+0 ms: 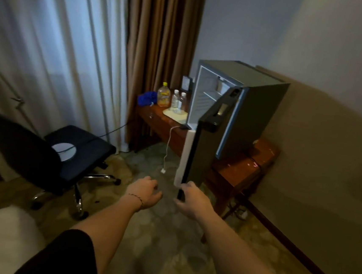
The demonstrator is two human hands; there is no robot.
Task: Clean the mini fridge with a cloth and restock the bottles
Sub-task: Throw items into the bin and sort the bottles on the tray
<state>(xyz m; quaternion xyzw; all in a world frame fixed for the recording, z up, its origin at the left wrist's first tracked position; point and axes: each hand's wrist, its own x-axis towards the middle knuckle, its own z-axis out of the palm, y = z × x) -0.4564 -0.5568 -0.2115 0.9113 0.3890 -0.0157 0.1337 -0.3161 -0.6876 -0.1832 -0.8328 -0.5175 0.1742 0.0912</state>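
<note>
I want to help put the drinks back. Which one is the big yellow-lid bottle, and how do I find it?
Find the open mini fridge on the wooden desk by the brown curtain. Left of it stand three bottles. The yellow-capped bottle is the leftmost, next to the blue cloth; it is wider than the two clear bottles and the only one with a yellow cap.

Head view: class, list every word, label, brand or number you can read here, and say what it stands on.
None can be read.
Yellow-capped bottle: yellow label, print too blurred.
Two small clear bottles: labels too small and blurred.
Mini fridge door: a plate near its top edge, no legible text.
Small framed card behind the bottles: too dark to read.
</note>
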